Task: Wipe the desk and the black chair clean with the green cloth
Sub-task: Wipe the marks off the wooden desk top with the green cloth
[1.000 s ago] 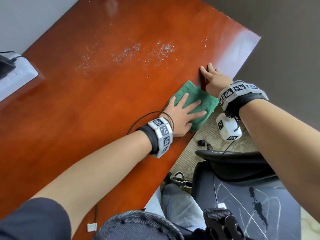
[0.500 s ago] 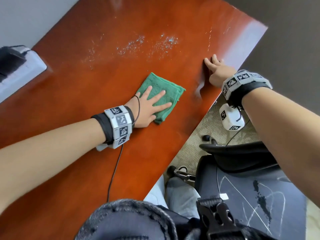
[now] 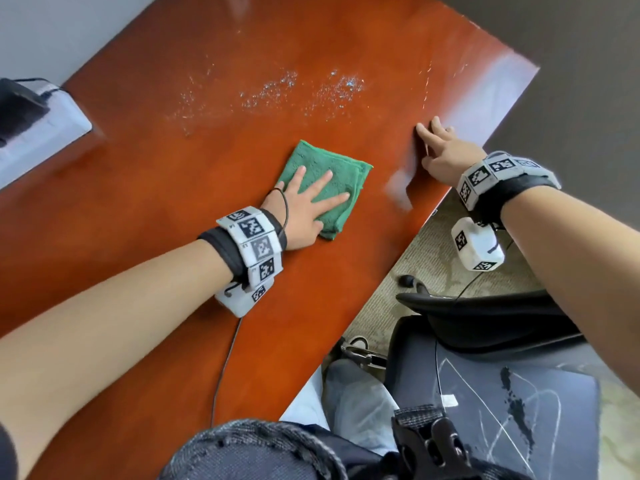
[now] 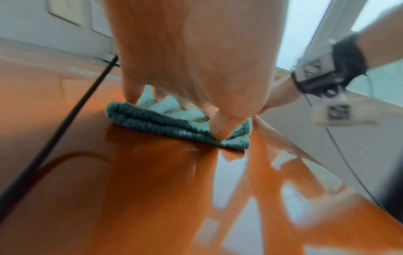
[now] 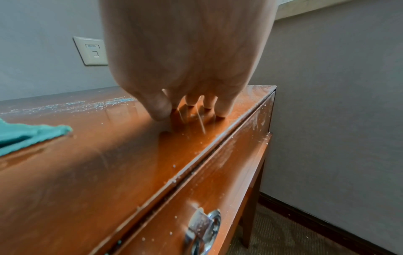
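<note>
The left hand [image 3: 308,206] covers the near part of the green cloth [image 3: 332,171], the left wrist view is smeared with blur, the black chair [image 3: 491,382] is cut off at the right and bottom edges, and the desk [image 3: 173,174] runs out of frame.

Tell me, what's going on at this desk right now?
A person is wiping a reddish wooden desk. Their left hand presses flat on a folded green cloth. The right hand rests near the desk's edge. Pale specks lie beyond the cloth, and the black chair shows white marks, apparently not yet wiped.
</note>
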